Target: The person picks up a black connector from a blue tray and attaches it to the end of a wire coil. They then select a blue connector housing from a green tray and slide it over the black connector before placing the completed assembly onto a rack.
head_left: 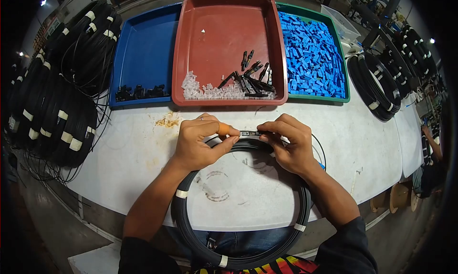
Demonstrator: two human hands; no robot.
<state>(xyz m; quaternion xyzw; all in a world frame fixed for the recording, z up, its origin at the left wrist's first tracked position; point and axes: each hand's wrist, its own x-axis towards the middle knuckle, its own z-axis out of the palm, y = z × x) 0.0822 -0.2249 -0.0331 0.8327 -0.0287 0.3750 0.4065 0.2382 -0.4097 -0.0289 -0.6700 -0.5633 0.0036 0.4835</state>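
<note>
A small dark cable connector with a shiny middle spans the gap between my two hands. My left hand pinches its left end between thumb and index finger; an orange cover wraps that index finger. On the right end, my right hand closes thumb and fingertips. Below both hands, a coil of black cable rests partly on the white table and hangs over its near edge, bound with pale tape. A thin cable loops out past my right hand, where a bit of blue shows.
At the back stand a blue tray with black parts, a red tray with clear pieces and black connectors, and a green tray full of blue parts. Taped cable coils pile up left; more coils lie right.
</note>
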